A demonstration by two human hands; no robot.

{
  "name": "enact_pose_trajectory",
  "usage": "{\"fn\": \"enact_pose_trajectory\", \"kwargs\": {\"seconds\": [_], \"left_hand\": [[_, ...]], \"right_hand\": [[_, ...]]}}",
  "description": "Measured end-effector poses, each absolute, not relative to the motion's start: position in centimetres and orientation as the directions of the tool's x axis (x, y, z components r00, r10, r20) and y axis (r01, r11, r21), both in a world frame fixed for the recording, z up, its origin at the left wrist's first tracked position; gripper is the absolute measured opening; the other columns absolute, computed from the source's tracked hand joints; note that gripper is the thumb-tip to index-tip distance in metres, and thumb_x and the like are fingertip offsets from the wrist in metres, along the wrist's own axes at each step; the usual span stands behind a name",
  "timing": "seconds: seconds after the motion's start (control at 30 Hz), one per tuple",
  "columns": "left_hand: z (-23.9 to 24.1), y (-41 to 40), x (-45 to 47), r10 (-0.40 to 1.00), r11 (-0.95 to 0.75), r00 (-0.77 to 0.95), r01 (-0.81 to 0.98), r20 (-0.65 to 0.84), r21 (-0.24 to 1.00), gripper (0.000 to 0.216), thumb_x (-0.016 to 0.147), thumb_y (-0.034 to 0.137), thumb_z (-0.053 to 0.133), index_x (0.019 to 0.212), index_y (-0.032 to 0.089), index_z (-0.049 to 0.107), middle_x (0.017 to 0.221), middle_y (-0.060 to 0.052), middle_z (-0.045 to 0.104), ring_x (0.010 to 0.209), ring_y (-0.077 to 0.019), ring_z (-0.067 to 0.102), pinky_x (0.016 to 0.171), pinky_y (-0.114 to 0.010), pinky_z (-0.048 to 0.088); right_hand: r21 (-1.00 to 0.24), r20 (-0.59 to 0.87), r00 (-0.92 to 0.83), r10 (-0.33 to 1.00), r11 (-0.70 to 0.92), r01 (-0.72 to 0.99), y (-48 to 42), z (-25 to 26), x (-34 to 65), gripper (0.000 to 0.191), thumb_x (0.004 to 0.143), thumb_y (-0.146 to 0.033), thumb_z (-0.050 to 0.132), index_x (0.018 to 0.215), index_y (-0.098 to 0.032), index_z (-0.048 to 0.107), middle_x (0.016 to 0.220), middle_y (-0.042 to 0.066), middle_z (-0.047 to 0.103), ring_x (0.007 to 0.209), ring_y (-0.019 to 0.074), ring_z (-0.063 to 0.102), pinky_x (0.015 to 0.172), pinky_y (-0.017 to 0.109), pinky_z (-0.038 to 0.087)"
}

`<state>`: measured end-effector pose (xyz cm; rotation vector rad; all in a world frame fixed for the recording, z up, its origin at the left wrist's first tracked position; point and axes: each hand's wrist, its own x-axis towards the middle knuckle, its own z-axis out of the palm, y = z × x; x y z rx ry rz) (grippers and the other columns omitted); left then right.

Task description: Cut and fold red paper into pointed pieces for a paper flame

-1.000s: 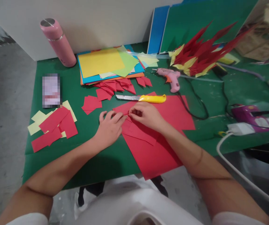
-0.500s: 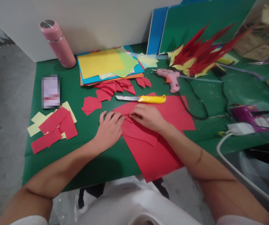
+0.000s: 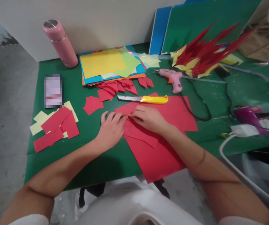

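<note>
My left hand (image 3: 112, 128) and my right hand (image 3: 148, 118) meet at the fingertips over a large red paper sheet (image 3: 153, 162). Both pinch a small piece of red paper, mostly hidden by the fingers. Loose red strips (image 3: 146, 137) lie on the sheet just below my right hand. Above the fingers rests a yellow utility knife (image 3: 154, 99), its blade pointing left. Several cut red paper pieces (image 3: 94, 104) are scattered beyond my left hand, some partly tucked by the stack of coloured paper (image 3: 104, 64).
A pink hot glue gun (image 3: 172, 77) with a black cord lies right of the knife. Behind it stands a red and yellow paper flame (image 3: 202, 56). A pink bottle (image 3: 63, 45), a blurred-out phone (image 3: 53, 91) and paper scraps (image 3: 55, 125) are left; a purple power strip (image 3: 251, 117) is right.
The whole view has shifted slightly, so everything sits a little farther right. Both hands keep their pinch on the red paper with barely any movement.
</note>
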<state>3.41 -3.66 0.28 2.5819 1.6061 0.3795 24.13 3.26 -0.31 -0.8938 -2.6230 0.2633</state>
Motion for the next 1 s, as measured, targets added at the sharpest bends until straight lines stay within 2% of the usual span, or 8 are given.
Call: {"fn": "enact_pose_trajectory", "kwargs": {"seconds": [0.17,0.4,0.57,1.0], "left_hand": [[0.48,-3.53,3.38,0.899,-0.436,0.406,0.864,0.163,0.251,0.038,0.092,0.014,0.046,0.125,0.020,0.064,0.124,-0.009,0.066,0.121,-0.0282,0.052,0.110,-0.052,0.029],[0.32,-3.71,3.25,0.878,-0.470,0.430,0.858,0.212,0.207,0.036,0.094,0.016,0.046,0.124,0.020,0.065,0.123,-0.009,0.067,0.124,-0.0289,0.052,0.113,-0.054,0.026],[0.32,-3.75,3.30,0.874,-0.474,0.431,0.858,0.225,0.197,0.035,0.093,0.015,0.048,0.123,0.020,0.065,0.122,-0.009,0.067,0.122,-0.0285,0.053,0.112,-0.054,0.026],[-0.20,-3.86,3.43,0.864,-0.489,0.444,0.853,0.236,0.183,0.035,0.094,0.015,0.047,0.124,0.019,0.064,0.125,-0.008,0.066,0.120,-0.0273,0.051,0.111,-0.050,0.027]], "right_hand": [[-0.184,0.256,-0.785,0.565,0.825,0.534,3.17,-0.02,24.21,0.032,0.102,-0.025,0.041,0.096,-0.015,0.072,0.086,0.008,0.069,0.073,0.0174,0.060,0.058,0.028,0.036],[-0.172,0.203,-0.814,0.543,0.839,0.517,3.39,0.05,24.35,0.031,0.101,-0.023,0.040,0.097,-0.016,0.070,0.086,0.008,0.068,0.074,0.0174,0.057,0.058,0.028,0.032],[-0.116,0.163,-0.833,0.529,0.849,0.516,3.37,0.05,24.33,0.030,0.100,-0.018,0.041,0.092,-0.015,0.069,0.084,0.008,0.067,0.075,0.0183,0.056,0.058,0.030,0.032],[-0.093,0.187,-0.862,0.471,0.882,0.461,3.61,-0.05,24.36,0.032,0.101,-0.018,0.038,0.093,-0.014,0.069,0.085,0.009,0.067,0.076,0.0189,0.056,0.061,0.030,0.034]]}}
